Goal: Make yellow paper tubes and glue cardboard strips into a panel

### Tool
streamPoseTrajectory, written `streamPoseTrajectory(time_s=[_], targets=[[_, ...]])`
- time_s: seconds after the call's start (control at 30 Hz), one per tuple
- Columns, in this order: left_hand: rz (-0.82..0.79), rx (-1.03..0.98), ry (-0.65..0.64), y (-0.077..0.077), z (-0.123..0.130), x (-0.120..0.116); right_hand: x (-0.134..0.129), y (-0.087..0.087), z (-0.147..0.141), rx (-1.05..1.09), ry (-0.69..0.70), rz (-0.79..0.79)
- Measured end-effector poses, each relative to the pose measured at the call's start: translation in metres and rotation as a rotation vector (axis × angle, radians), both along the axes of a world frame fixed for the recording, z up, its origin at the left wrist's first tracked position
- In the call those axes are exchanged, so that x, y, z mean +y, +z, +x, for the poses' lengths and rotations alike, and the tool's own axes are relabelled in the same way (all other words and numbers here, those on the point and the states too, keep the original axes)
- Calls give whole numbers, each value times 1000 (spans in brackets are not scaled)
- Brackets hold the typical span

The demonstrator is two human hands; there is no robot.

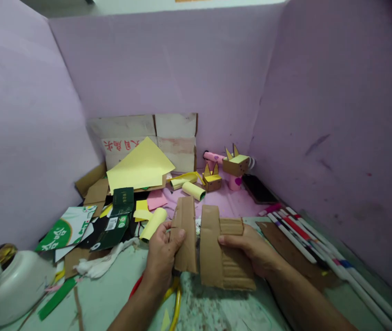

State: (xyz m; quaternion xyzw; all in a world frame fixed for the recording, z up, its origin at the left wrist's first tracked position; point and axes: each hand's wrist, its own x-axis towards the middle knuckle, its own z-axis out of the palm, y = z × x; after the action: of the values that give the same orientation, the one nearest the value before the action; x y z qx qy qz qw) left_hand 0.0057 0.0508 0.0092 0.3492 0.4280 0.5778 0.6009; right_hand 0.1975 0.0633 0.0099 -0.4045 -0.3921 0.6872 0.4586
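My left hand pinches a narrow brown cardboard strip, thumb on its near face and fingers behind. In my right hand is a wider cardboard piece, its right part ridged and creased; the thumb presses its front. The two pieces stand upright side by side, a thin gap between them. Below them, scissors with yellow and red handles lie partly hidden by my left wrist. A rolled yellow paper tube is just beyond my left hand.
Beyond are yellow tubes, a small eared box, a pink figure with a box head and a phone. Markers line the right. Scrap packaging, crumpled tissue and a white pot fill the left.
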Motion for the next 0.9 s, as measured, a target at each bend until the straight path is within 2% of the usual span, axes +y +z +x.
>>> streamPoseTrajectory(time_s=[0.13,0.3,0.63,0.9], targets=[[-24,31,29,-4,-6,-7,-1,2,2,-12,-24,-21],[-7,71,-6,-7,-4,-15,-5,5,0,-48,-47,-70],[48,147,39,-1,-3,-20,-9,7,-5,-77,-11,-29],[64,167,26,1,-4,-23,-10,10,-9,-61,-13,-25]])
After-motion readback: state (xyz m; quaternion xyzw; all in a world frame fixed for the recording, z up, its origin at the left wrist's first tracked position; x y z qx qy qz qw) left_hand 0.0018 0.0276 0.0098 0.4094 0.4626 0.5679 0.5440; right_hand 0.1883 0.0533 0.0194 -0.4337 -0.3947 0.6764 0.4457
